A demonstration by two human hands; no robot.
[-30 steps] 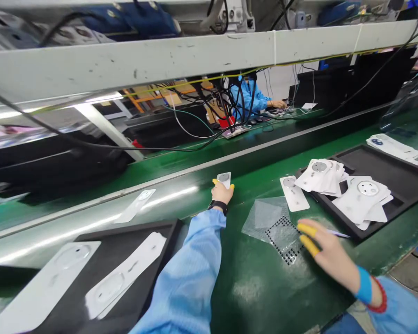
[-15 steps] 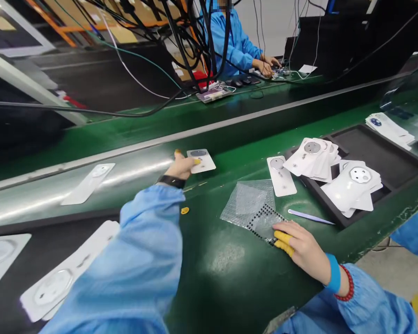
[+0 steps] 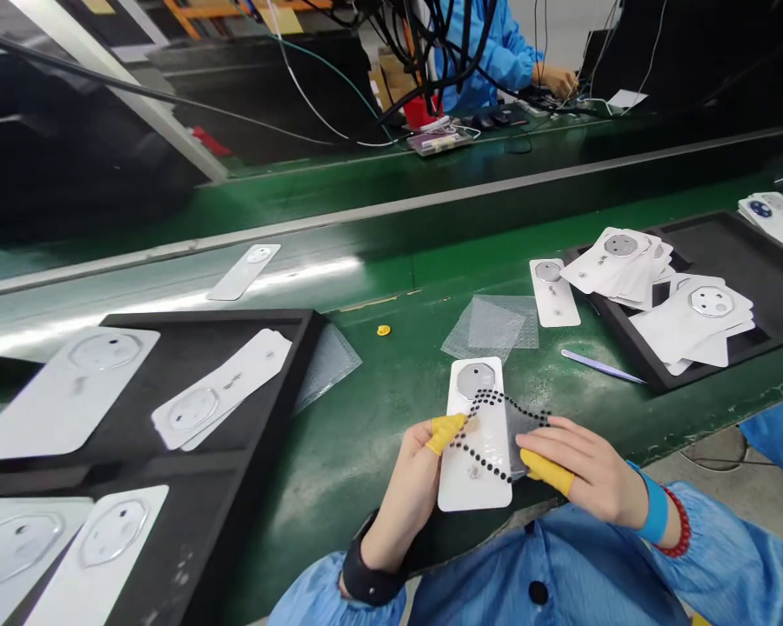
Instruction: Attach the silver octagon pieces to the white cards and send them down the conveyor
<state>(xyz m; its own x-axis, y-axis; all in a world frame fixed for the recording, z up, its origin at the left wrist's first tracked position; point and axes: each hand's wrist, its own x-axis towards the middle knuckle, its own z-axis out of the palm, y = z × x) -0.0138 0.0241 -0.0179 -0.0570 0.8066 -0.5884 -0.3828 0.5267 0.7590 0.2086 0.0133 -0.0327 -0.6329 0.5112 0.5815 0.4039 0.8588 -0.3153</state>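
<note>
My left hand (image 3: 412,474) grips the left edge of a white rectangular card (image 3: 475,452) with a grey round disc near its top, a yellow finger cot on the thumb. My right hand (image 3: 584,465), also with yellow finger cots, pinches a clear film sheet covered in small black dots (image 3: 501,433) and holds it over the card. Both sit at the near edge of the green bench (image 3: 378,409), just in front of my chest.
A black tray (image 3: 280,409) at left holds white cards. Another black tray (image 3: 776,296) at right carries fanned stacks of cards (image 3: 692,322). One card (image 3: 553,291), clear bags (image 3: 492,326), a thin blade tool (image 3: 600,366) and a yellow cot (image 3: 383,330) lie between. Another person works across the conveyor (image 3: 248,269).
My left hand has drawn back from the conveyor with the card to the near edge. My right hand has lifted the dotted film from the bench onto the card. The view tilted down.
</note>
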